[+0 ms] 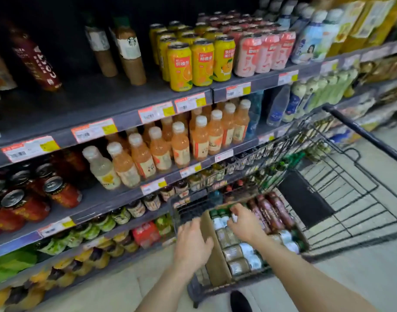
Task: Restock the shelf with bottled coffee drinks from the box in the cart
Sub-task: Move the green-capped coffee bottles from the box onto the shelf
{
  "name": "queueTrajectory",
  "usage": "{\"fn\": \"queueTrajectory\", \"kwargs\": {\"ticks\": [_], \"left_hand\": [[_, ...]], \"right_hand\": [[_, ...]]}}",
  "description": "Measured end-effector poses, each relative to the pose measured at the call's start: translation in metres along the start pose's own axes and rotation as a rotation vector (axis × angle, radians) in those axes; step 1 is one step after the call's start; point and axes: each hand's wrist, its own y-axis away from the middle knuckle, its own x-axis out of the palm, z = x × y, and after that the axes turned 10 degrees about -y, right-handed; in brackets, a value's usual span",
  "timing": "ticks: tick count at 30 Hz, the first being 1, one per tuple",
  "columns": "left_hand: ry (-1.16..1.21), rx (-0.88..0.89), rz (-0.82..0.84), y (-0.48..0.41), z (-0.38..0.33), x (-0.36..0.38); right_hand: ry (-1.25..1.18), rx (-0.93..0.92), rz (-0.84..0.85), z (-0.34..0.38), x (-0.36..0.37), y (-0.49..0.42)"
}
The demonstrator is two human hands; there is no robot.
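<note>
1. This is a shop, in the drinks aisle of a supermarket. Tiered dark shelves run from the left edge to the upper right, all stocked with drinks.
2. The goods stand in rows of identical items: yellow cans and pink cans at upper centre, orange bottles in the middle, red cans at left.
3. Red, white and yellow price labels line every shelf edge.
4. A black wire shopping cart fills the lower right, carrying a cardboard box of bottles.
5. A pale floor runs along the bottom.
</note>
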Motion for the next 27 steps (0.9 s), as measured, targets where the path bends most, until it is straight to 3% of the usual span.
{"fn": "queueTrajectory", "kwargs": {"ticks": [5,9,14,17,20,27], "left_hand": [[0.026,-0.048,0.149,-0.008,-0.028,0.08],[0.003,-0.079,0.278,-0.039,-0.052,0.14],[0.0,-0.154,0.307,-0.09,-0.076,0.2],[0.093,-0.283,0.329,-0.13,-0.091,0.23],[0.236,-0.38,0.305,-0.171,-0.102,0.253],[0.394,-0.601,0.3,-0.209,-0.11,0.282]], "right_hand": [[0.086,0.215,0.143,-0.108,0.006,-0.013],[0.162,0.269,0.226,-0.166,0.003,-0.049],[0.167,0.283,0.241,-0.198,0.004,-0.106],[0.105,0.233,0.173,-0.208,0.011,-0.139],[0.061,0.166,0.22,-0.213,0.021,-0.161],[-0.061,0.339,0.133,-0.238,0.029,-0.175]]}}
